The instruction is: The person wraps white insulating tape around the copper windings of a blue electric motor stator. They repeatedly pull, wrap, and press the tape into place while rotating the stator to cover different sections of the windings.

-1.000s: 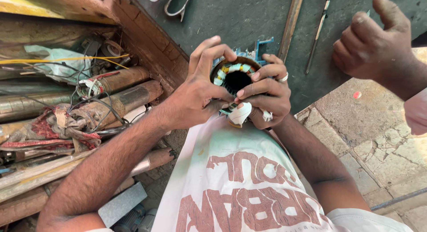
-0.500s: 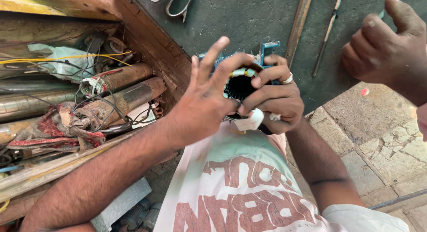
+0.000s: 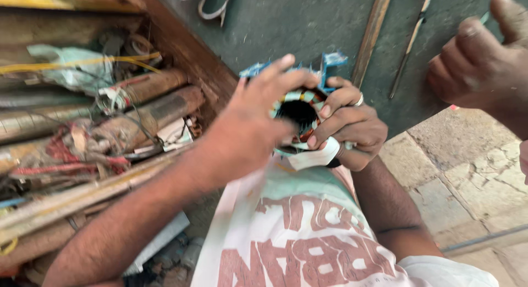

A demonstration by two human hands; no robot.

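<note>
A round motor stator (image 3: 300,108) with coloured windings and blue insulation strips sits in front of my chest, above my white printed shirt (image 3: 308,232). My right hand (image 3: 352,130), a ring on one finger, grips its right side with the fingertips curled into the dark bore. A white scrap (image 3: 314,157) hangs below those fingers. My left hand (image 3: 247,127) cups the stator's left side, its fingers stretched together over the top rim.
Another person's hand (image 3: 478,72) hovers at the upper right. A pile of rusty pipes, rods and tangled wires (image 3: 110,122) fills the left. Beyond lies a dark green board (image 3: 286,23) with a wooden strip (image 3: 371,34) and a thin tool (image 3: 410,45). Cracked stone paving (image 3: 467,166) is at the right.
My left hand spread its fingers off the stator, then laid them together over its top rim. The view has shifted closer. The other person's hand has stayed at the upper right.
</note>
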